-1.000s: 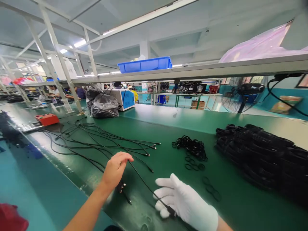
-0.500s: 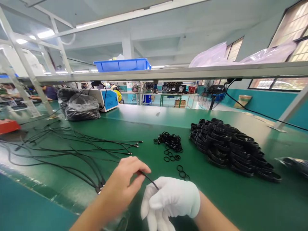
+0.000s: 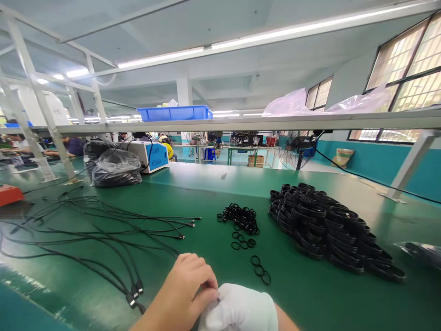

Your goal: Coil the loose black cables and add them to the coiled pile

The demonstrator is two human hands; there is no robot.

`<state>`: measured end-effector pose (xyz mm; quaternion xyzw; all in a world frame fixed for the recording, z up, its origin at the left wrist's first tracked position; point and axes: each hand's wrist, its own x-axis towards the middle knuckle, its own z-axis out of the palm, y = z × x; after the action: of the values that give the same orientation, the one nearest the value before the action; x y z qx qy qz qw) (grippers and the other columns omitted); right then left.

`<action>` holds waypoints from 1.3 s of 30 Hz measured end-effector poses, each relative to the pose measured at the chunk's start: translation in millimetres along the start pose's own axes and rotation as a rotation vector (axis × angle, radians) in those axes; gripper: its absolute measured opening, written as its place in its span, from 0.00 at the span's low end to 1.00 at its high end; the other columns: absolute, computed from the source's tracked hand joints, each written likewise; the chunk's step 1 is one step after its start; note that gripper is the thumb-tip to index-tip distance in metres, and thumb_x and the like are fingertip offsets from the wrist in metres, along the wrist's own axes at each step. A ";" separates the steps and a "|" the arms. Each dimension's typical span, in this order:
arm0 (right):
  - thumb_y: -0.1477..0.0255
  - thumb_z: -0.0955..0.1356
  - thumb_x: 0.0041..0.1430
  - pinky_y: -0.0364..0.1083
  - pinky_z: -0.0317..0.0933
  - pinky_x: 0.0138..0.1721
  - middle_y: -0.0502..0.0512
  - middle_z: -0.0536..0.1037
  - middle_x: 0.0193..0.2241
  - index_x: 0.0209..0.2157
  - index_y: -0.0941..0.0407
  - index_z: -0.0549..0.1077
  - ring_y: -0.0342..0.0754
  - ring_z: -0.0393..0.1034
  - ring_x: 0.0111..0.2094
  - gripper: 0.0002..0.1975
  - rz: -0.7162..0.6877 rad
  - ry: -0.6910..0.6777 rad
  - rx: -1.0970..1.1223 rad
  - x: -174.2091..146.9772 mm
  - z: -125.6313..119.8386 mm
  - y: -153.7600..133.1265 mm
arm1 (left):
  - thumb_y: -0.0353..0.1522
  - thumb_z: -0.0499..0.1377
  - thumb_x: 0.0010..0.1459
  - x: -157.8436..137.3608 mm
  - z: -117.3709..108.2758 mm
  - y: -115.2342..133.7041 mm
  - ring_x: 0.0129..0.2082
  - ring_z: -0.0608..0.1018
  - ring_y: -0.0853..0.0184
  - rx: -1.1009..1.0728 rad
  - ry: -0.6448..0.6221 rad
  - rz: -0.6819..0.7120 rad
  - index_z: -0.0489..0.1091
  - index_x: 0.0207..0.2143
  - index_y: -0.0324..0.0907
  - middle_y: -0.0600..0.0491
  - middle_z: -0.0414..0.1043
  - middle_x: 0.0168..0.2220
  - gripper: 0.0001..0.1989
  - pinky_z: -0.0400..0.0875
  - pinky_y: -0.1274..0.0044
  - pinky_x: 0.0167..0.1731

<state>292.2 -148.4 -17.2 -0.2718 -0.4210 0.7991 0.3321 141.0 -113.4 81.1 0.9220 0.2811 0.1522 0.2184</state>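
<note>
Bare left hand (image 3: 188, 292) touches gloved right hand (image 3: 239, 309) — black coils (image 3: 317, 225) heaped beyond.

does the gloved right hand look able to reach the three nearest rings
Probably yes: the three rings lie just beyond the right hand, nothing visible between, though it seems to meet the left hand.

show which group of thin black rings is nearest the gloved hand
The row of three thin black rings; the loose cluster and dense heap lie farther from the white-gloved right hand.
</note>
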 end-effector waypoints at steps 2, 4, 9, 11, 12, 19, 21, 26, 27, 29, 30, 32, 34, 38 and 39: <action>0.72 0.71 0.40 0.39 0.65 0.31 0.57 0.77 0.27 0.30 0.66 0.76 0.42 0.72 0.27 0.13 -0.021 0.010 0.022 -1.4 1.7 -2.4 | 0.28 0.56 0.54 -1.3 -2.2 -0.1 0.33 0.70 0.66 0.014 0.030 0.044 0.68 0.25 0.44 0.56 0.71 0.28 0.06 0.60 0.73 0.38; 0.72 0.73 0.36 0.39 0.65 0.28 0.57 0.77 0.25 0.28 0.67 0.76 0.42 0.72 0.26 0.15 -0.011 0.019 0.062 0.5 1.7 -0.3 | 0.29 0.56 0.55 -3.4 -3.0 0.1 0.33 0.70 0.66 0.026 0.040 0.067 0.68 0.26 0.44 0.56 0.71 0.28 0.06 0.60 0.73 0.38; 0.67 0.72 0.34 0.39 0.64 0.16 0.61 0.77 0.23 0.32 0.68 0.74 0.44 0.70 0.18 0.22 0.178 -0.169 0.163 6.9 -1.3 8.1 | 0.27 0.56 0.54 -8.0 -0.9 3.4 0.33 0.69 0.67 0.027 -0.019 0.045 0.69 0.26 0.43 0.57 0.71 0.28 0.05 0.59 0.74 0.39; 0.65 0.71 0.36 0.42 0.64 0.14 0.63 0.78 0.25 0.34 0.67 0.73 0.50 0.72 0.19 0.23 0.232 -0.303 0.186 6.6 -1.7 6.5 | 0.27 0.56 0.54 -8.0 0.9 3.8 0.34 0.69 0.67 0.012 -0.039 0.029 0.69 0.26 0.43 0.58 0.71 0.29 0.05 0.59 0.74 0.40; 0.64 0.71 0.37 0.43 0.65 0.13 0.63 0.78 0.26 0.35 0.67 0.73 0.52 0.73 0.20 0.24 0.244 -0.346 0.204 6.2 -1.9 5.3 | 0.28 0.56 0.55 -7.6 1.8 3.6 0.34 0.69 0.67 0.004 -0.049 0.017 0.69 0.27 0.43 0.58 0.70 0.29 0.05 0.59 0.74 0.40; 0.60 0.71 0.37 0.43 0.64 0.15 0.61 0.77 0.26 0.34 0.66 0.73 0.50 0.72 0.21 0.25 0.197 -0.260 0.087 9.5 -9.5 16.9 | 0.27 0.56 0.55 -4.5 5.1 0.0 0.34 0.69 0.68 -0.012 -0.071 0.006 0.68 0.27 0.42 0.58 0.70 0.29 0.04 0.58 0.74 0.40; 0.63 0.73 0.38 0.41 0.65 0.22 0.57 0.76 0.27 0.31 0.64 0.73 0.45 0.71 0.24 0.20 0.085 -0.102 -0.062 15.5 -15.3 19.6 | 0.26 0.56 0.54 -3.8 5.5 -1.1 0.34 0.69 0.68 -0.001 -0.075 0.007 0.68 0.27 0.41 0.58 0.70 0.29 0.04 0.59 0.74 0.39; 0.72 0.73 0.40 0.39 0.63 0.32 0.49 0.74 0.29 0.23 0.59 0.71 0.43 0.69 0.37 0.09 -0.092 0.073 -0.230 28.5 -24.9 8.0 | 0.25 0.57 0.52 -1.3 5.6 -3.8 0.35 0.69 0.67 0.014 -0.078 0.016 0.68 0.27 0.41 0.57 0.70 0.29 0.04 0.59 0.74 0.40; 0.72 0.73 0.41 0.39 0.62 0.33 0.49 0.74 0.29 0.23 0.59 0.71 0.43 0.69 0.37 0.08 -0.095 0.069 -0.231 28.8 -24.5 6.8 | 0.25 0.57 0.51 -0.9 4.8 -3.9 0.35 0.69 0.67 0.015 -0.084 0.027 0.69 0.27 0.41 0.57 0.70 0.29 0.04 0.59 0.74 0.41; 0.69 0.72 0.43 0.40 0.63 0.33 0.51 0.74 0.29 0.26 0.59 0.72 0.43 0.69 0.36 0.09 -0.087 0.052 -0.212 26.5 -21.3 9.2 | 0.24 0.58 0.51 -0.9 1.9 -3.5 0.34 0.69 0.68 0.010 -0.096 0.048 0.69 0.26 0.41 0.57 0.70 0.29 0.05 0.58 0.73 0.42; 0.67 0.72 0.45 0.41 0.63 0.32 0.52 0.74 0.29 0.27 0.60 0.72 0.43 0.70 0.34 0.11 -0.074 0.035 -0.197 23.9 -18.8 12.6 | 0.23 0.58 0.51 -1.0 -0.1 -3.1 0.34 0.69 0.69 -0.001 -0.100 0.057 0.69 0.26 0.41 0.58 0.70 0.29 0.06 0.58 0.74 0.42; 0.62 0.69 0.47 0.42 0.64 0.28 0.56 0.75 0.27 0.31 0.64 0.73 0.44 0.70 0.28 0.18 -0.023 -0.019 -0.114 17.0 -12.9 20.8 | 0.23 0.57 0.53 -0.8 -4.6 -2.4 0.35 0.69 0.69 -0.036 -0.105 0.081 0.69 0.26 0.42 0.58 0.69 0.29 0.06 0.58 0.75 0.42; 0.56 0.65 0.51 0.43 0.64 0.26 0.61 0.75 0.26 0.35 0.67 0.72 0.44 0.70 0.25 0.25 0.033 -0.089 0.040 9.7 -7.4 26.9 | 0.24 0.56 0.55 0.7 -8.7 -2.6 0.36 0.68 0.69 -0.079 -0.119 0.118 0.68 0.27 0.42 0.58 0.68 0.29 0.07 0.58 0.76 0.41; 0.49 0.50 0.58 0.48 0.66 0.29 0.71 0.76 0.29 0.39 0.70 0.69 0.51 0.73 0.29 0.38 0.103 -0.199 0.288 1.7 -2.1 28.0 | 0.24 0.54 0.58 7.7 -12.0 -5.8 0.37 0.67 0.69 -0.130 -0.160 0.190 0.66 0.28 0.42 0.59 0.68 0.30 0.07 0.58 0.77 0.41; 0.48 0.47 0.58 0.49 0.66 0.30 0.72 0.76 0.30 0.39 0.70 0.69 0.52 0.74 0.31 0.40 0.102 -0.202 0.308 1.2 -1.9 27.3 | 0.24 0.54 0.58 9.7 -11.9 -6.8 0.36 0.67 0.70 -0.134 -0.167 0.206 0.66 0.28 0.42 0.59 0.68 0.31 0.07 0.58 0.77 0.41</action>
<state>284.5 -158.2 -41.7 -0.1572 -0.3106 0.8932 0.2847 140.8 -98.9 89.5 0.9388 0.1552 0.1148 0.2854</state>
